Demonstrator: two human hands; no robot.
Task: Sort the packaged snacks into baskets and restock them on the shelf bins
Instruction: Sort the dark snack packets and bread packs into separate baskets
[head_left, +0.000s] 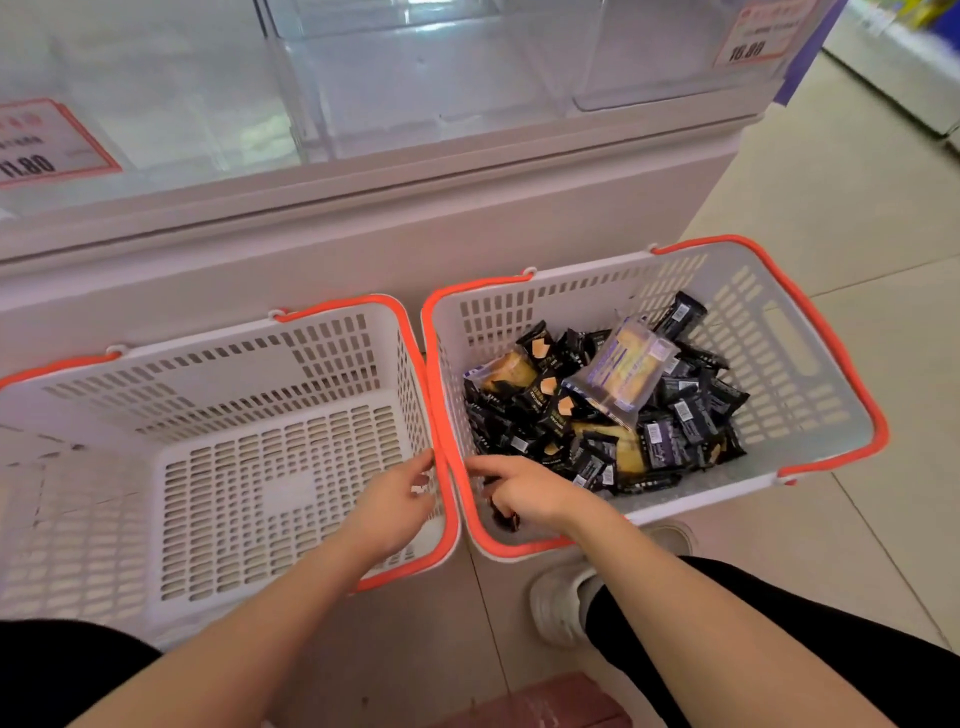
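Observation:
Two white baskets with orange handles stand on the floor in front of the shelf. The left basket (104, 395) holds nothing. The right basket (810, 364) holds several black snack packets (680, 421) and a few clear packets of yellow cake (623, 371). My left hand (389, 512) reaches into the left basket near its right wall, fingers relaxed and holding nothing. My right hand (524, 493) is inside the near left corner of the right basket, its fingers curled down round a dark packet (504, 517) that is mostly hidden beneath it.
Clear plastic shelf bins (415, 78) sit above a white shelf base, with price tags (47, 140) at left and upper right. My white shoe (561, 603) and black-clad legs are beside the baskets. A reddish stool (550, 701) sits at the bottom. Tiled floor stretches to the right.

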